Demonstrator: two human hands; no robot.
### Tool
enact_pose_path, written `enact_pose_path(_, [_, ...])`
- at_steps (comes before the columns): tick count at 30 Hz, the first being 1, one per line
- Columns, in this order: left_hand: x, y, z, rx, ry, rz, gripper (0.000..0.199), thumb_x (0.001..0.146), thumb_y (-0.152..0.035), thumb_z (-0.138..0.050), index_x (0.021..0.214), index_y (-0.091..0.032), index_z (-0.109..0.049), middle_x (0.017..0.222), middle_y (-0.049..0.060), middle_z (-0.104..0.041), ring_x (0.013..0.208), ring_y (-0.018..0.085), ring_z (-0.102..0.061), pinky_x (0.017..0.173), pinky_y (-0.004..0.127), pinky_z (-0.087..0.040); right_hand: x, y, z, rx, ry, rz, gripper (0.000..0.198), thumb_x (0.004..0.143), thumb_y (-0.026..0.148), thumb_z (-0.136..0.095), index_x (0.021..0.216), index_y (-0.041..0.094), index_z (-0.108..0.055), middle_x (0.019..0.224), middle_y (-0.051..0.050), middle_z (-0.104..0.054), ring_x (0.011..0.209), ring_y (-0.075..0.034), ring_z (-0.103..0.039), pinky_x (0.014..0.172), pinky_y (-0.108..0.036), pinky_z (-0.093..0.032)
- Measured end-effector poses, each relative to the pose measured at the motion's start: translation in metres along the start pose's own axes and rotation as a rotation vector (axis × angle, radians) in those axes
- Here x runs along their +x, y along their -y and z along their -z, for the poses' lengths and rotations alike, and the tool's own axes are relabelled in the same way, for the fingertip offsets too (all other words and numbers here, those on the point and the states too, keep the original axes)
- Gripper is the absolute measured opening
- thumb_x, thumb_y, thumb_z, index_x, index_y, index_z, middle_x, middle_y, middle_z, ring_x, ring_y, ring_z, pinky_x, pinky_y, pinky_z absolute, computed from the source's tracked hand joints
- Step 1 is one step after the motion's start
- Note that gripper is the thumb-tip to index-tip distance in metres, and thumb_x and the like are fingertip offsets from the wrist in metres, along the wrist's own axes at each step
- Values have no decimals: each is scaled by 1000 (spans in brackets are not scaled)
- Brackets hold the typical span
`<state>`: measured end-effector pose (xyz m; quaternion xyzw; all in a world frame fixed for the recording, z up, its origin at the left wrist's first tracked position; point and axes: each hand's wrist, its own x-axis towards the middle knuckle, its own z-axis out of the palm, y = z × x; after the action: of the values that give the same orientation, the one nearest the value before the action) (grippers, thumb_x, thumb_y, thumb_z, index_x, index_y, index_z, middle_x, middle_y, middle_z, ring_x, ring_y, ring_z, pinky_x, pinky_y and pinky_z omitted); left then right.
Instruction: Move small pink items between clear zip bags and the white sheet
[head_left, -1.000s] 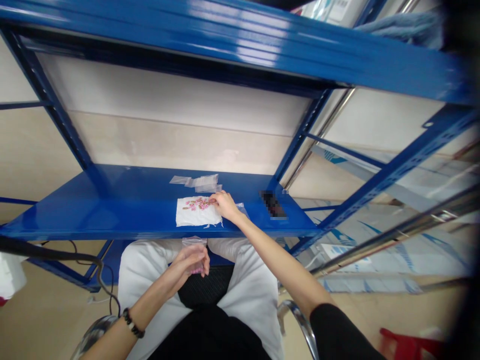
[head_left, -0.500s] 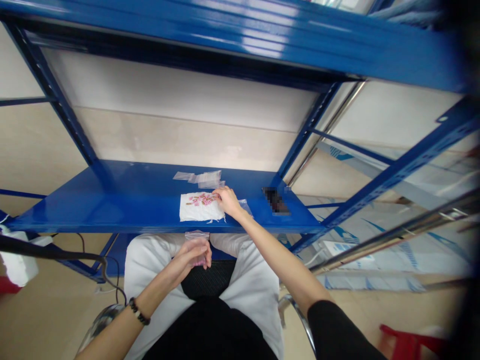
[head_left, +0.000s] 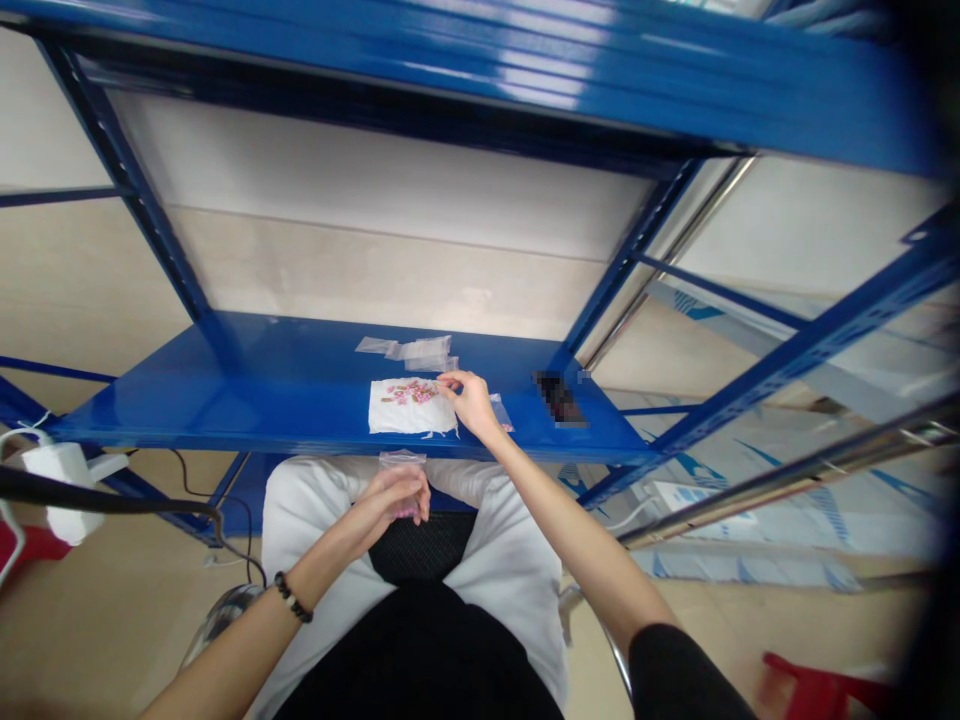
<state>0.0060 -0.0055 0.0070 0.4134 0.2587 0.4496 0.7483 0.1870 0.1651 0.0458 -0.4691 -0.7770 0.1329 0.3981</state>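
Holds right grip (head_left: 472, 402) narrow over the 2 o'clock edge of a white cloth (head_left: 401, 419); cannot tell whether pinching anything. Curls left grip (head_left: 396, 492) around a clear bag (head_left: 403, 460) with pink contents, at the cloth's 6 o'clock. On the cloth, toward 12 o'clock: loosely clumped small pink and brown pieces (head_left: 412, 392). Reaches with right forearm (head_left: 577, 520) from 5 o'clock, left forearm (head_left: 330, 560) from 7, wearing a beaded bracelet (head_left: 292, 597). Farther out on the blue shelf (head_left: 262, 390): flat bags (head_left: 427, 350) at 12 o'clock. Toward 3 o'clock: white packaging (head_left: 795, 490), blue print too small to read.
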Motion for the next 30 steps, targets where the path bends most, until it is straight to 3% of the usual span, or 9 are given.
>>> enact_pose_path(3, [1,0,-1,5,-8,2,23,84,-34,-68,88,-12,-63,72,6,-63,65,16,-63,57,24,-46,-15,22,1,90,-21,28,17,85,26,-64,97,18,-74,94,-6,-75,80,-18,-64,79,-30,-48])
enact_pose_path(6, [5,0,2,20,-11,6,26,82,-36,-70,87,-12,-63,70,6,-63,63,16,-63,55,24,-47,-23,36,-1,26,-9,63,15,88,22,-61,96,19,-74,100,-5,-75,88,-20,-62,86,-32,-45])
enact_pose_path(11, [15,-6,17,58,-108,-26,28,79,-37,-73,86,-12,-62,71,5,-64,65,16,-64,56,24,-48,-16,28,-12,-188,68,58,20,90,12,-53,93,18,-72,101,-8,-73,96,-22,-58,93,-35,-40])
enact_pose_path(17, [25,-5,31,12,-287,-71,28,77,-36,-74,85,-13,-61,81,8,-68,74,19,-67,61,26,-51,-22,25,-22,-128,83,173,18,92,15,-54,96,19,-71,103,-6,-68,102,-21,-55,94,-33,-38])
enact_pose_path(22, [21,-6,24,20,-263,-56,28,77,-36,-74,86,-12,-61,76,7,-68,69,17,-66,58,24,-49,-18,34,-25,-197,257,326,19,92,18,-57,106,22,-71,109,-7,-63,108,-22,-51,93,-34,-36])
enact_pose_path(30, [15,-4,24,31,-230,-47,30,75,-38,-75,84,-13,-63,73,5,-65,64,16,-64,55,23,-46,9,36,-39,-385,351,359,12,90,19,-61,96,19,-72,96,-8,-61,96,-22,-49,86,-32,-37])
